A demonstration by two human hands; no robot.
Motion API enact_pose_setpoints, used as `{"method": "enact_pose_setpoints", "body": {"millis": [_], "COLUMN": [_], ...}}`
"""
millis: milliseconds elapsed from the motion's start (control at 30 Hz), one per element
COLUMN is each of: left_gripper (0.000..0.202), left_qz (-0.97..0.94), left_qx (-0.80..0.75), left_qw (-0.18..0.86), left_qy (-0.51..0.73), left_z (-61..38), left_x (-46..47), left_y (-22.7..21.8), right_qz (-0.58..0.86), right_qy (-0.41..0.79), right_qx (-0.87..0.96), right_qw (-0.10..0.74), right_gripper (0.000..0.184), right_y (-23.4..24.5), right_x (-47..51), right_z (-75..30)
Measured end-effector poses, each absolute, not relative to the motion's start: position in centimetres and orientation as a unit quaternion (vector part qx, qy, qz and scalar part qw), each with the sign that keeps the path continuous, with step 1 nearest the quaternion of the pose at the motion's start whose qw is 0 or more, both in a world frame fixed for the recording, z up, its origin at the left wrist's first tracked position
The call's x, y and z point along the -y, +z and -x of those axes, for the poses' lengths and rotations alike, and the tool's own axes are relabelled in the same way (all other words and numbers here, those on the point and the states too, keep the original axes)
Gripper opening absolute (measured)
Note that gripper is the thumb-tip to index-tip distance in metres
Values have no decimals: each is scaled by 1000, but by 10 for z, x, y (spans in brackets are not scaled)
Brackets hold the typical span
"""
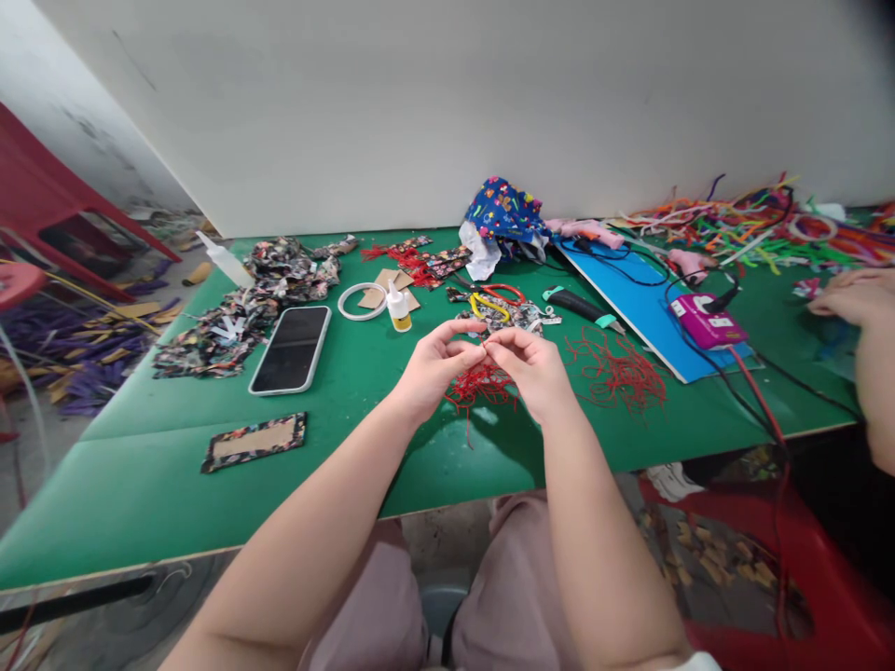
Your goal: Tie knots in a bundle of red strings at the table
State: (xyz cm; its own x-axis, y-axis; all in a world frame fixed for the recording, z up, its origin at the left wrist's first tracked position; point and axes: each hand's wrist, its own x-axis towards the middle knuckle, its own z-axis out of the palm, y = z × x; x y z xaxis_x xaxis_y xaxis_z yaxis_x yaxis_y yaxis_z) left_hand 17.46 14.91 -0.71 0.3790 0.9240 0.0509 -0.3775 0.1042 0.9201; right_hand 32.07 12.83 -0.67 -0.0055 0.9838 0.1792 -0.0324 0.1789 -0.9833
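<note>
My left hand (442, 365) and my right hand (526, 365) meet fingertip to fingertip above the table. Both are closed in a pinch, and a thin bit of red cord shows between them. Below the fingers lies a tangle of red cord (482, 387); a second loose heap of red cord (626, 375) is to the right. Just beyond my hands are yellow-handled scissors (488, 308), partly covered, and a small white glue bottle (398, 308). A patterned fabric strip with a cardboard face (255, 442) rests at the left front.
The green table (140, 503) carries a phone (291, 350), a white ring (362, 301), dark floral fabric (230, 321), a utility knife (582, 308), a blue board (626, 308) and a purple box with cables (708, 321). Colourful strips (762, 224) pile at the back right. Another person's hand (849, 296) is at the right.
</note>
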Motion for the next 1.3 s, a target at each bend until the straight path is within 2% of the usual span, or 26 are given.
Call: {"method": "enact_pose_setpoints", "body": {"millis": [500, 1300], "left_gripper": [31, 38], "left_qz": [-474, -473], "left_qx": [-290, -262], "left_qw": [691, 712], "left_qy": [463, 448], "left_z": [-175, -175], "left_x": [-149, -149], "left_y": [-8, -8], "right_qz": [435, 414], "right_qy": [476, 495], "right_qx": [508, 475], "right_qw": [571, 599], "right_gripper": [15, 8], "right_y": [-7, -4], "right_x": [-128, -127], "right_z": [-319, -315]}}
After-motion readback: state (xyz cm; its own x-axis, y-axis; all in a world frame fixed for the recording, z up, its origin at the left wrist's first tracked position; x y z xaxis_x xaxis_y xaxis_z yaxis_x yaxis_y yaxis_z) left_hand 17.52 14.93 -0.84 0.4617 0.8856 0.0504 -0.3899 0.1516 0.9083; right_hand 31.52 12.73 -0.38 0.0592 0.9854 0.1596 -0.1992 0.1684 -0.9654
